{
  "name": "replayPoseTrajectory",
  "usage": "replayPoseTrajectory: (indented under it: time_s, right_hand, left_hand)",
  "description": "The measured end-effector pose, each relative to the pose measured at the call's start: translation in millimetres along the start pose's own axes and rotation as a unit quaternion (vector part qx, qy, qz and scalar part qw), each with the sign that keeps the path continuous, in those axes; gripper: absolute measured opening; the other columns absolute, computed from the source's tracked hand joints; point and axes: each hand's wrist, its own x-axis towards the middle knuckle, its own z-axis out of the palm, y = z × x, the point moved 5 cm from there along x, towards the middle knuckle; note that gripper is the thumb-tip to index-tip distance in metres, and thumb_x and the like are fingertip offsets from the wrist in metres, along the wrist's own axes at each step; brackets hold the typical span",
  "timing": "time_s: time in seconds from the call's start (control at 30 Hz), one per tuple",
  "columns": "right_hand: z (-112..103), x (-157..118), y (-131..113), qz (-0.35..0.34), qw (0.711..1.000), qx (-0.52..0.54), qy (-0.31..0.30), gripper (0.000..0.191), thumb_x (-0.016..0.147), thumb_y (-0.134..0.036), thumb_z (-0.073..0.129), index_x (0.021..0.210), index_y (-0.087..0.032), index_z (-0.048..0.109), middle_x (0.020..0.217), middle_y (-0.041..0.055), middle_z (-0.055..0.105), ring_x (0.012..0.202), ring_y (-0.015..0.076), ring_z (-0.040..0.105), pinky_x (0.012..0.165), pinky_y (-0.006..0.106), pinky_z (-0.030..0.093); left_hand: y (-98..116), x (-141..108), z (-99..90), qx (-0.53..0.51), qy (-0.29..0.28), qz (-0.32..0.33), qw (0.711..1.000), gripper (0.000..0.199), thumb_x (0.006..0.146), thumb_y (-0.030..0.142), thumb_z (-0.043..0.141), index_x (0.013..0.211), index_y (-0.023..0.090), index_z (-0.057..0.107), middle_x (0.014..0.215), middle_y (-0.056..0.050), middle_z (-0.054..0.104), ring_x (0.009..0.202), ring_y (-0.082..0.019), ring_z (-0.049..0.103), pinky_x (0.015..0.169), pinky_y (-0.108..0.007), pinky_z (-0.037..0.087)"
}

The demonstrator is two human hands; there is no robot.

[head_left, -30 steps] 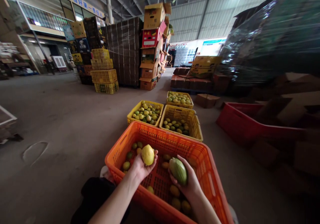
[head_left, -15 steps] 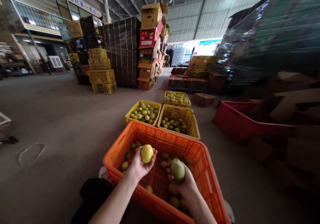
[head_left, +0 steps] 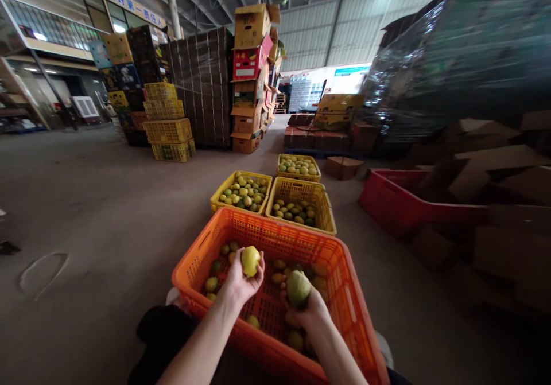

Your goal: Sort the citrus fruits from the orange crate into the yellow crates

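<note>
My left hand (head_left: 244, 279) is closed around a yellow lemon (head_left: 250, 261), held up over the orange crate (head_left: 202, 284). To its right, my right hand (head_left: 310, 306) grips a larger pale green lemon (head_left: 298, 288) with its tip turned upward. Both hands are above the crate's interior, apart from each other. Inside the crate lie loose yellow and green lemons, among them a yellowish one (head_left: 211, 284) near the left wall and a darker one (head_left: 295, 340) beneath my right hand. My forearms hide part of the crate's near side.
Beyond the orange crate stand yellow crates of lemons: one at left (head_left: 214, 204), one at right (head_left: 330, 213), another behind (head_left: 297, 177). At right, a red crate (head_left: 387, 204) sits by cardboard pieces (head_left: 503, 247). Stacked cartons (head_left: 247, 63) rise farther back.
The view has shifted slightly, so the surroundings sit a little farther left. The green lemon in my right hand is turned slightly more upright. Both hands keep hold of their lemons.
</note>
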Motion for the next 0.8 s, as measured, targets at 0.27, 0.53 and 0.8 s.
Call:
replayPoseTrajectory:
  time_s: [0.27,0.53,0.8]
  right_hand:
    - [-9.1,0.7,-3.7,-0.033,0.993,0.058,0.102,0.02,0.081,-0.014,0.035,0.067,-0.02,0.048,0.045,-0.0018,0.055,0.042,0.0136,0.053,0.046,0.027,0.045]
    - [-4.3,0.3,-0.1,-0.002,0.998,0.01,0.064,0.022,0.082,-0.019,0.036,0.071,-0.017,0.055,0.056,0.0047,0.061,0.047,0.0158,0.056,0.041,0.025,0.04]
    - [-5.4,-1.7,-2.8,-0.011,0.996,0.022,0.087,0.019,0.08,-0.02,0.036,0.068,-0.019,0.051,0.047,0.0014,0.056,0.043,0.0155,0.053,0.043,0.026,0.042]
  left_hand:
    - [-11.8,2.0,7.8,-0.018,0.005,0.018,1.0,0.015,0.081,0.023,0.05,0.086,0.012,0.059,0.075,-0.006,0.062,0.076,-0.02,0.061,0.048,-0.022,0.052]
    - [-1.8,-2.7,-2.9,-0.061,0.033,0.004,0.998,0.028,0.079,0.031,0.054,0.092,0.008,0.057,0.079,-0.01,0.061,0.061,-0.011,0.056,0.044,-0.017,0.049]
    - [19.9,-10.4,-10.0,-0.027,0.003,0.059,0.998,0.019,0.084,0.019,0.042,0.089,0.012,0.059,0.081,-0.007,0.062,0.075,-0.016,0.062,0.052,-0.023,0.052]
